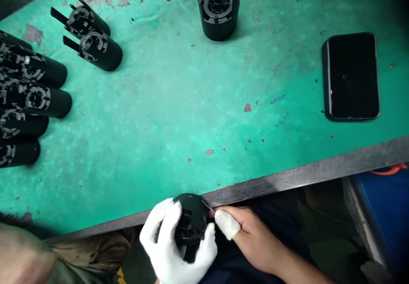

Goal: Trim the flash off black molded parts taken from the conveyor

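Black housing (191,220): one, just off the near table (159,105) edge, clasped by the white-gloved left hand (174,245). Right hand (252,237): bare, wrapped fingertip at the housing's rim; whether it grips anything, cannot tell. Lying cylinders (35,98): far left. Phone (351,75): right, face up. Upright housing (219,15): far edge.

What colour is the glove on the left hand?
The glove is plain white, best in the head view.

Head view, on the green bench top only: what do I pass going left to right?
Stack of lying black cylinders at the left edge → two more lying cylinders → upright black housing → black phone.
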A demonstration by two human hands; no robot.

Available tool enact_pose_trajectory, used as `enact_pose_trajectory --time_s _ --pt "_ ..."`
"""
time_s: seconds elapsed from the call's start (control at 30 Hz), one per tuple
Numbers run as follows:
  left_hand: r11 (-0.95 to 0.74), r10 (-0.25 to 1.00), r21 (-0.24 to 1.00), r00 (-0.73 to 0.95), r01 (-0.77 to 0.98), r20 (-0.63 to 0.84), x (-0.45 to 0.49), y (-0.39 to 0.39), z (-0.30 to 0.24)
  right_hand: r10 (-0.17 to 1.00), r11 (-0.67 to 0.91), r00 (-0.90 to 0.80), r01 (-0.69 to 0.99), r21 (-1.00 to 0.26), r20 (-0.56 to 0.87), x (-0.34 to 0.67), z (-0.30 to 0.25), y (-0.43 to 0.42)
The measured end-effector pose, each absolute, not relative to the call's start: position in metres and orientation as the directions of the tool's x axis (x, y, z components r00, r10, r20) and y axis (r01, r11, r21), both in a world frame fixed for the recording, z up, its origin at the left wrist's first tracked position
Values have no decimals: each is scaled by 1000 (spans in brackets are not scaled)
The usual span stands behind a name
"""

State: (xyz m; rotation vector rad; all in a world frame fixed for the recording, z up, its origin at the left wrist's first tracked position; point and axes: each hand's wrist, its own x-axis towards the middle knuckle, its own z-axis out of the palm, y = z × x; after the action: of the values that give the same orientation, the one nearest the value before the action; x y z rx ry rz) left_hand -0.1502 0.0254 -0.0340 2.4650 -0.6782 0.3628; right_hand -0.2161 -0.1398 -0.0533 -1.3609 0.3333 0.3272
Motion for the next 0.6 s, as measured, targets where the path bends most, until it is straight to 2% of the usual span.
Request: enact_pose_trajectory --time_s 0.17,0.27,0.43,0.6 --pt "-702 -423 408 802 -584 421 -146 27 -33 29 117 892 -451 -885 -451 -219 -51 -139" --pt "-638 -509 387 741 -666 438 -141 32 -34 11 101 882 -471 -877 -472 -219 -47 -136" --pt "-564 -581 357 665 -745 469 -138 39 -36 4 149 917 -395 -907 -399 -220 -52 -136" --pt "-546 -600 352 648 -760 468 -140 42 -39 60 114 949 -316 -942 -311 -218 -57 -139"
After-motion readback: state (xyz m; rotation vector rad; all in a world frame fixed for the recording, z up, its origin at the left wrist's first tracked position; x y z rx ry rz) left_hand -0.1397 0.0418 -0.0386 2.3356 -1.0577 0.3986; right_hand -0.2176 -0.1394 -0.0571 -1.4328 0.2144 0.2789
